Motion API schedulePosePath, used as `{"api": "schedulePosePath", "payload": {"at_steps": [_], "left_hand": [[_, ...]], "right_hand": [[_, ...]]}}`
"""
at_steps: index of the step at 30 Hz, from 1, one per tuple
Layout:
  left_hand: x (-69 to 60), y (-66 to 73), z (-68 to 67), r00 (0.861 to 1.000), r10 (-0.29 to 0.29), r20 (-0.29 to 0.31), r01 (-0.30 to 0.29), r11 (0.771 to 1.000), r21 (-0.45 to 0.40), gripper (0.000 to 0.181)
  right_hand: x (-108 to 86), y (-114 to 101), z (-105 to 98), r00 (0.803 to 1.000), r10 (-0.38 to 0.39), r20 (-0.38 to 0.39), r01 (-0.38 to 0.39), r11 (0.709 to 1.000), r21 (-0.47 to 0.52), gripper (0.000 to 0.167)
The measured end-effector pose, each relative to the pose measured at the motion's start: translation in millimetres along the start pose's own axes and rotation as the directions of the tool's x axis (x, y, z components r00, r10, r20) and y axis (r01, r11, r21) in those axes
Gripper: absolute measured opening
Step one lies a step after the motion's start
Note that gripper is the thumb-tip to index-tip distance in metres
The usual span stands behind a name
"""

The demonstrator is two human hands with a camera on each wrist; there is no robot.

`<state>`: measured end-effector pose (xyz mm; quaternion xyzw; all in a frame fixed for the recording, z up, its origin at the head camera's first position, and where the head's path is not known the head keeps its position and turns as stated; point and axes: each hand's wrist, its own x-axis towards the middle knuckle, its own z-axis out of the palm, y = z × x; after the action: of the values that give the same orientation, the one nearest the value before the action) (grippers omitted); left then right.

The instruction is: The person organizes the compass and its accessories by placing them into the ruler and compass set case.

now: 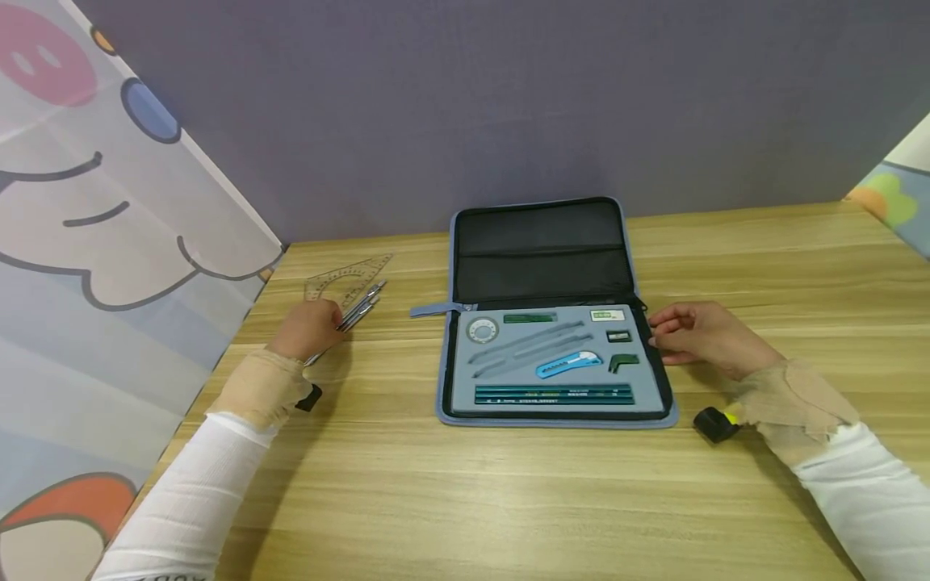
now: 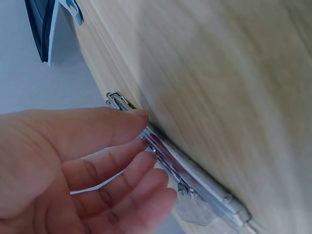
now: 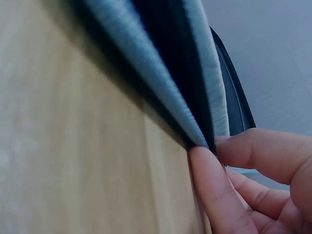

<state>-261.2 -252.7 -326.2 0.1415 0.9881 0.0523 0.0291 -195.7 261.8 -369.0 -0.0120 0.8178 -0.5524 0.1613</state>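
My left hand is at the left of the table, thumb and fingertips at two slim silver pen-like tools. In the left wrist view the thumb and index finger pinch a silver tool with a metal clip; a small screw shows beside it. A clear protractor set square lies just behind. My right hand pinches the right edge of an open zip case. The right wrist view shows the blue trim between its fingertips.
In the case's grey foam insert sit green pencils, a blue cutter, an eraser, a sharpener and a round white piece. Two long slots there hold nothing. A grey panel stands behind the table.
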Motion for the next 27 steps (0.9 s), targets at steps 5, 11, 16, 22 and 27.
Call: {"api": "schedulePosePath", "payload": {"at_steps": [5, 11, 16, 22, 27], "left_hand": [[1.1, 0.9, 2.3, 1.000, 0.009, 0.005, -0.009, 1.000, -0.005, 0.015], [2.4, 1.7, 4.4, 1.000, 0.002, 0.031, -0.002, 1.000, -0.025, 0.016], [6.2, 1.0, 8.1, 0.997, 0.061, 0.050, -0.059, 0.997, -0.039, 0.011], [7.2, 2.8, 9.2, 0.993, 0.096, 0.065, -0.092, 0.994, -0.053, 0.012], [6.9, 5.4, 9.1, 0.989, 0.124, 0.086, -0.119, 0.990, -0.071, 0.012]], "right_hand": [[-0.5, 0.1, -0.2, 1.000, 0.001, 0.001, -0.001, 1.000, -0.004, 0.042], [-1.9, -0.4, -0.3, 1.000, 0.001, 0.001, -0.001, 1.000, -0.010, 0.042], [-0.8, -0.4, 0.4, 1.000, 0.005, -0.004, -0.005, 1.000, -0.021, 0.042], [1.7, 0.8, 1.4, 1.000, -0.006, 0.001, 0.006, 1.000, -0.025, 0.041], [2.3, 1.0, 1.4, 1.000, -0.006, 0.001, 0.006, 1.000, -0.027, 0.041]]}}
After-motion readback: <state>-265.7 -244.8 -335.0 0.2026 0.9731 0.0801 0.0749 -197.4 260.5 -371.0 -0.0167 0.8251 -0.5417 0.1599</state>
